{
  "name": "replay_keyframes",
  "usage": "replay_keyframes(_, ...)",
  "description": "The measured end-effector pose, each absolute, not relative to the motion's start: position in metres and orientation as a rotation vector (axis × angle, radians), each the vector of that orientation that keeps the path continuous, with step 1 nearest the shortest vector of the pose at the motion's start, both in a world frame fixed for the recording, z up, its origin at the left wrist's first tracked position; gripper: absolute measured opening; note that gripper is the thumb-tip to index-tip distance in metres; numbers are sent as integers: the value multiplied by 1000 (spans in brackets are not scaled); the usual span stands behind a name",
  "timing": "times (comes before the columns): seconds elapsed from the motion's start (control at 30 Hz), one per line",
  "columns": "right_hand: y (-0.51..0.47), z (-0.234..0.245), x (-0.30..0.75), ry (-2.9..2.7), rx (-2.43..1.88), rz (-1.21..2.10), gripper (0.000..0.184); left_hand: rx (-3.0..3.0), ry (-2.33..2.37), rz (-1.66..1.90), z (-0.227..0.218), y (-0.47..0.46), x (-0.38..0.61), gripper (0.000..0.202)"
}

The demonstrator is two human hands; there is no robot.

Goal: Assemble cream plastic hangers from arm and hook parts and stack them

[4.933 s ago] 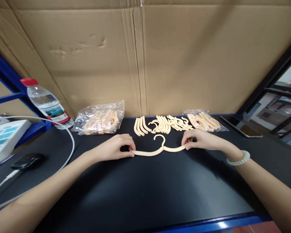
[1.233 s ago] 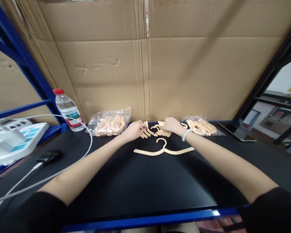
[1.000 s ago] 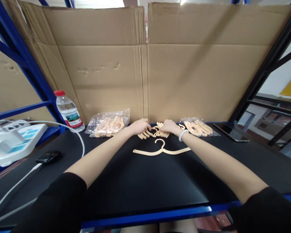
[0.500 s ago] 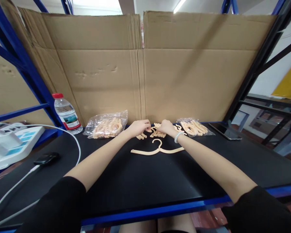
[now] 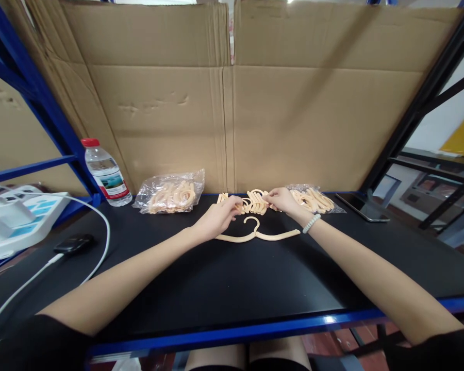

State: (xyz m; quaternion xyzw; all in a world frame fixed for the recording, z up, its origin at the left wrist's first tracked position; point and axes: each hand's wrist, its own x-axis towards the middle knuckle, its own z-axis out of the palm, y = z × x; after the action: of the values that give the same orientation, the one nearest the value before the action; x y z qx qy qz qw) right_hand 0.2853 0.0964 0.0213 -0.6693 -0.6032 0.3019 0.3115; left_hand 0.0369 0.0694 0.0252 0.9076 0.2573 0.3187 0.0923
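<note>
An assembled peach plastic hanger (image 5: 255,236) lies flat on the black table (image 5: 232,288). Behind it is a row of loose peach hanger pieces (image 5: 255,202). My left hand (image 5: 216,219) sits just left of the hanger, its fingers curled and pinching a curved peach piece at the left end of the row. My right hand (image 5: 284,201), with a bead bracelet on the wrist, pinches a peach piece at the right end of the row.
Two clear bags of peach pieces lie at the back, one on the left (image 5: 170,193) and one on the right (image 5: 313,198). A water bottle (image 5: 104,172), a white power strip (image 5: 15,219) with cable, a black device (image 5: 73,242) and a phone (image 5: 365,206) flank them. Cardboard (image 5: 232,103) walls the rear.
Both hands let go of the assembled hanger and reached back to the row of loose pieces. My left hand has now drawn back toward me with a piece; my right shifted right.
</note>
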Motion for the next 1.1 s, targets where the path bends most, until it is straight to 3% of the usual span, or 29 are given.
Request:
replay_keyframes(0.3,83,20,271,-1321,-1260,1024,10,2618,645,1087,26,49,39,18)
replay_keyframes(0.6,38,18,265,-1041,-1093,1473,17,2452,680,1014,21,34,42,19)
replay_keyframes(0.93,15,14,259,-1020,-955,1591,23,2485,620,1105,16,44,34,75)
replay_keyframes(1.1,6,10,248,-1120,-936,1542,23,2564,644,1022,23,43,31,86)
